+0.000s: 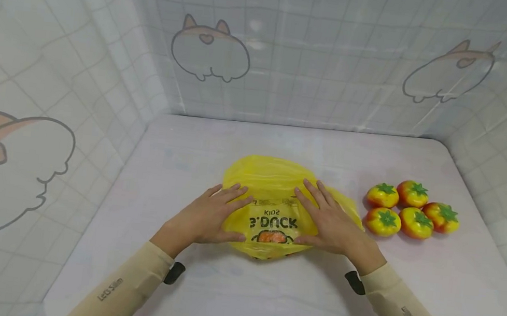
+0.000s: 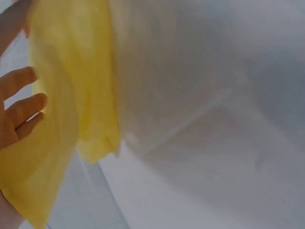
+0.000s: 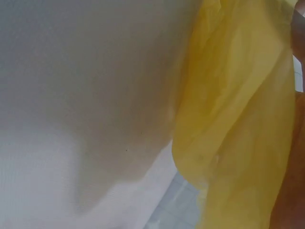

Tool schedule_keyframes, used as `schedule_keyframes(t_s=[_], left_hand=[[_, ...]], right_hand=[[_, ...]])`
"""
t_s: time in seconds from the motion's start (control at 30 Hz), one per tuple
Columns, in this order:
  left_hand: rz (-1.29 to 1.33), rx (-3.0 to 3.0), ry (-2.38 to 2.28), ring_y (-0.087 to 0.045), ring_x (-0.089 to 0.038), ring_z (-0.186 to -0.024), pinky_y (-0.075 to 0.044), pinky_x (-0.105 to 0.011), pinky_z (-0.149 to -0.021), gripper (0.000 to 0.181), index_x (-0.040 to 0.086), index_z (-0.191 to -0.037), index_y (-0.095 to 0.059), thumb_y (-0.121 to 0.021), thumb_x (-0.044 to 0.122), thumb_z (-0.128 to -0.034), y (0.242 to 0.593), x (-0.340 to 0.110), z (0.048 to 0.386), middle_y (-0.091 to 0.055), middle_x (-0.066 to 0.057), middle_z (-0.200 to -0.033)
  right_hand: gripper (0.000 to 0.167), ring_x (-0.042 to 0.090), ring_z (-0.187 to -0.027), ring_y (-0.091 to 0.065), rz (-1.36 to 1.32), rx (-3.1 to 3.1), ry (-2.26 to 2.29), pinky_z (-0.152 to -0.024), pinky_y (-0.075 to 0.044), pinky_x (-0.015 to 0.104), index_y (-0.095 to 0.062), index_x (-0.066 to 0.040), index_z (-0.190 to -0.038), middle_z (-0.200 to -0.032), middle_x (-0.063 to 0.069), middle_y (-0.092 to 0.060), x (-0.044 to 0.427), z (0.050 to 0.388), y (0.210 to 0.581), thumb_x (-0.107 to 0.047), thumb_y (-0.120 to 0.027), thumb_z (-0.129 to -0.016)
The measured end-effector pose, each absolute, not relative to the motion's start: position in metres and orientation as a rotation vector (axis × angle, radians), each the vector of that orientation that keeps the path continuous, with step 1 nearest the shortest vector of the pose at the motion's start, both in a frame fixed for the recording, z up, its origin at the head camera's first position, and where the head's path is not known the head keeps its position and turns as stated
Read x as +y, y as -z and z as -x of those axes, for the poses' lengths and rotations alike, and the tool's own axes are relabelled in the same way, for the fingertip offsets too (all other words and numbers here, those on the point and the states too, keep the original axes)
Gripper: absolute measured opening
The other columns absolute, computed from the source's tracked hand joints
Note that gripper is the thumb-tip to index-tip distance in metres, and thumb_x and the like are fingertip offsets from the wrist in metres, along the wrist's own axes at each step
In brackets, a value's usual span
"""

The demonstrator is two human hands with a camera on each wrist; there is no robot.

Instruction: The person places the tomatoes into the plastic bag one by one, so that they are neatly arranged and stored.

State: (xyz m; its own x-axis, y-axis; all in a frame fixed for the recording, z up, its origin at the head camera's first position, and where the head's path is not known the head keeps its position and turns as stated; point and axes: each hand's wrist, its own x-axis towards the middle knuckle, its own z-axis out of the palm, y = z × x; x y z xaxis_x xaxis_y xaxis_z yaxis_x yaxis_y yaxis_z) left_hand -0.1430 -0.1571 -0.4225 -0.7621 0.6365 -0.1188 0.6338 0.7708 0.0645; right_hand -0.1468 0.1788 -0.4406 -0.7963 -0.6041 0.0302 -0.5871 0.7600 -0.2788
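Note:
A yellow plastic bag (image 1: 275, 173) with dark lettering lies at the middle of the table. My left hand (image 1: 209, 215) rests on its left side with fingers spread, and my right hand (image 1: 335, 224) lies on its right side, fingers also spread. In the left wrist view, fingers of the left hand (image 2: 19, 105) show against the yellow bag (image 2: 95, 81). The right wrist view has the bag (image 3: 228, 109) beside part of the right hand (image 3: 290, 167) at the edge. The bag's contents are hidden.
Several red and yellow fruits with green tops (image 1: 416, 223) stand grouped on the table (image 1: 178, 160), right of the bag. Tiled-pattern walls with cartoon animal drawings (image 1: 211, 51) enclose the table at the back and both sides.

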Motion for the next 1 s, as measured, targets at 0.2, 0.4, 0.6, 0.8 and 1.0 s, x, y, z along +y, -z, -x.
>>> schedule_keyframes(t_s=[0.2, 0.4, 0.6, 0.8, 1.0], left_hand=[[-1.002, 2.867, -0.064, -0.019, -0.024, -0.158, -0.022, -0.057, -0.125, 0.094, 0.024, -0.166, -0.022, -0.062, 0.068, -0.0924, 0.429, -0.163, 0.145, -0.019, -0.003, -0.172], [-0.945, 2.871, -0.021, -0.01, -0.026, -0.16, -0.014, -0.06, -0.125, 0.12, 0.028, -0.167, -0.014, -0.069, 0.082, -0.0749, 0.432, -0.167, 0.147, -0.006, -0.005, -0.174], [-0.838, 2.862, 0.0, -0.005, -0.026, -0.16, -0.01, -0.062, -0.125, 0.133, 0.026, -0.168, -0.006, -0.065, 0.091, -0.0671, 0.435, -0.17, 0.149, -0.002, -0.007, -0.174], [-0.809, 2.836, -0.031, -0.003, -0.029, -0.16, -0.01, -0.062, -0.125, 0.138, 0.028, -0.167, -0.004, -0.066, 0.093, -0.0622, 0.438, -0.168, 0.151, -0.001, -0.01, -0.174], [-0.814, 2.833, -0.032, -0.003, -0.029, -0.16, -0.01, -0.062, -0.125, 0.139, 0.029, -0.167, -0.006, -0.067, 0.093, -0.0605, 0.439, -0.167, 0.153, -0.001, -0.01, -0.174]], right_hand=[[0.122, 0.046, -0.157, -0.007, 0.951, 2.887, 0.388, -0.119, -0.029, 0.064, -0.019, -0.014, -0.166, -0.172, 0.015, -0.01, 0.179, 0.147, 0.445, -0.066, -0.082, -0.076], [0.128, 0.048, -0.156, -0.007, 0.899, 2.885, 0.354, -0.12, -0.028, 0.062, -0.018, -0.01, -0.166, -0.172, 0.017, -0.01, 0.178, 0.147, 0.448, -0.068, -0.083, -0.072], [0.129, 0.049, -0.155, -0.013, 0.889, 2.856, 0.394, -0.118, -0.031, 0.062, -0.018, -0.007, -0.165, -0.171, 0.018, -0.014, 0.178, 0.149, 0.453, -0.068, -0.083, -0.072], [0.127, 0.049, -0.154, -0.016, 0.895, 2.827, 0.429, -0.118, -0.031, 0.062, -0.018, -0.006, -0.165, -0.171, 0.018, -0.015, 0.177, 0.151, 0.459, -0.068, -0.081, -0.074], [0.124, 0.049, -0.153, -0.017, 0.886, 2.811, 0.492, -0.119, -0.03, 0.062, -0.018, -0.007, -0.165, -0.171, 0.017, -0.016, 0.181, 0.152, 0.458, -0.068, -0.08, -0.076]])
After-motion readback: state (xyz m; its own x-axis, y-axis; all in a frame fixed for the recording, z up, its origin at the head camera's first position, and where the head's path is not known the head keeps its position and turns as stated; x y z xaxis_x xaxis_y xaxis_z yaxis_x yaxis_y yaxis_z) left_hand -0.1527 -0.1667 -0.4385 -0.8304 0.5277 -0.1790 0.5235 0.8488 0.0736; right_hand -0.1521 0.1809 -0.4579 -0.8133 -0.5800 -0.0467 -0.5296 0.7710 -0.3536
